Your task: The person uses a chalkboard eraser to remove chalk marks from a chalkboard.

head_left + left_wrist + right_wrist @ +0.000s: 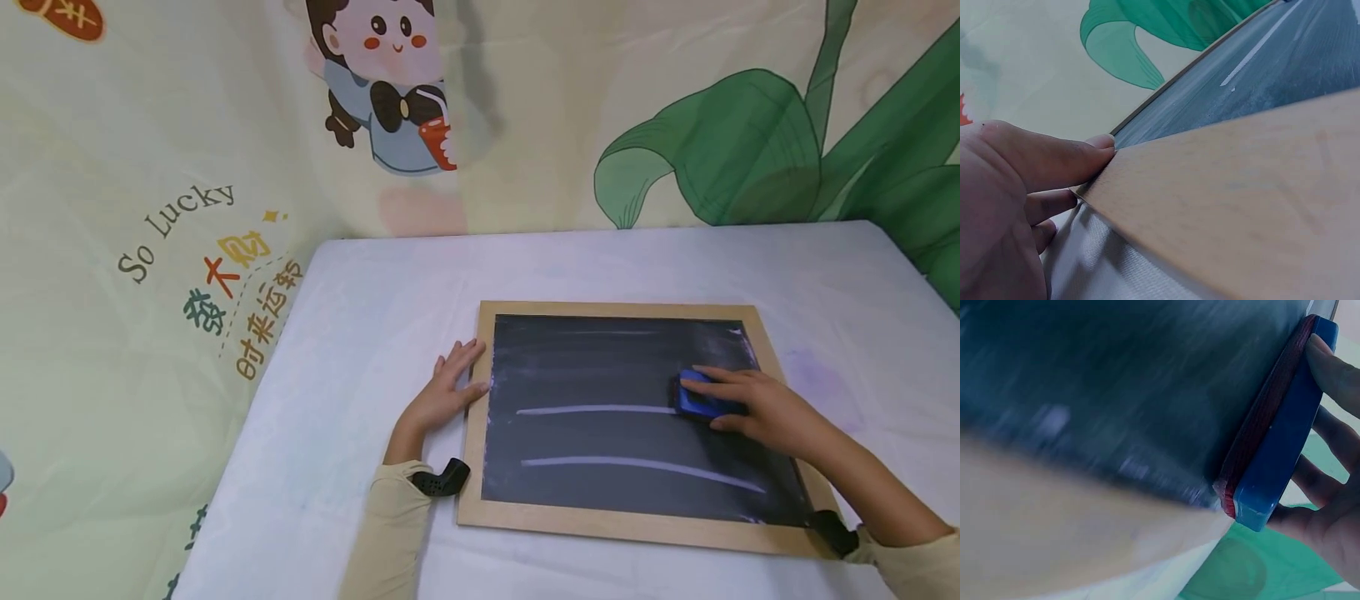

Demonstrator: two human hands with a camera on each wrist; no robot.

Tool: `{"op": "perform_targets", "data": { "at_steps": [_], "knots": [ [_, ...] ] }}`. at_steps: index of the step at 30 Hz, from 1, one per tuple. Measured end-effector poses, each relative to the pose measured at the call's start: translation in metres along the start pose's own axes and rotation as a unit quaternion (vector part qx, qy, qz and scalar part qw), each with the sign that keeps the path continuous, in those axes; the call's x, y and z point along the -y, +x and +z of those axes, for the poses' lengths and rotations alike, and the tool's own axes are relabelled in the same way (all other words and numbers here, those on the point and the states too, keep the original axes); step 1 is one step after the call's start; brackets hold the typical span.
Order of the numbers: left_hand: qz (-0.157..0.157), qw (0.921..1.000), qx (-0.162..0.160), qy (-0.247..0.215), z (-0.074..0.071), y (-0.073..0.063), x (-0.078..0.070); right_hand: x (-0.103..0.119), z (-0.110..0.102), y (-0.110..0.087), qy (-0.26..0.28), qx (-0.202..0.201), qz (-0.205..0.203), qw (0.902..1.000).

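A wood-framed chalkboard [600, 512] lies flat. My left hand [442, 398] rests at its left side, fingers fairly straight; in the left wrist view the thumb [1063, 159] lies on the wooden frame [1235, 187], other fingers against its outer edge. My right hand [772, 412] holds a blue chalkboard eraser [697, 396] on the board's right half, covering the right end of the upper chalk line [592, 409]. The right wrist view shows the eraser's dark red pad [1266, 412] facing the board, thumb on one side and fingers on the other. A lower chalk line [637, 465] curves beneath it.
The board lies on a white-covered table [360, 333]. A pale purple smudge [817, 383] marks the cloth right of the board. Printed curtains [525, 125] hang behind and to the left. Faint chalk haze [585, 333] shows near the board's top.
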State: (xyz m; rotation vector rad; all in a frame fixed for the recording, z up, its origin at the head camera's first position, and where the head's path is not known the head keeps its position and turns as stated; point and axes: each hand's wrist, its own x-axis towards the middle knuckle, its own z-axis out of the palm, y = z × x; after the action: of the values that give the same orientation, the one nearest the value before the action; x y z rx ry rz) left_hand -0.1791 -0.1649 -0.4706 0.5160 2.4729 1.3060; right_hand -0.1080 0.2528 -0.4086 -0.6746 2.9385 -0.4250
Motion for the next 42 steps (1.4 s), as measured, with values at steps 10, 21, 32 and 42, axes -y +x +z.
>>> {"op": "perform_targets", "data": {
  "at_steps": [10,21,32,42],
  "knots": [
    [-0.002,1.0000,-0.004,-0.005,0.001,0.001,0.000,0.026,0.004,0.023,-0.001,0.001,-0.026,0.9997],
    [0.001,1.0000,-0.009,0.004,0.001,0.002,-0.001,0.054,0.009,0.046,0.006,0.011,-0.035,0.9993],
    [0.014,0.9998,-0.013,0.002,0.000,0.002,0.001,0.076,0.016,0.066,0.006,0.007,-0.060,0.9981],
    [0.025,0.9996,-0.009,-0.004,-0.002,0.001,0.003,0.097,0.022,0.085,-0.003,0.012,-0.079,0.9968]
  ]
}}
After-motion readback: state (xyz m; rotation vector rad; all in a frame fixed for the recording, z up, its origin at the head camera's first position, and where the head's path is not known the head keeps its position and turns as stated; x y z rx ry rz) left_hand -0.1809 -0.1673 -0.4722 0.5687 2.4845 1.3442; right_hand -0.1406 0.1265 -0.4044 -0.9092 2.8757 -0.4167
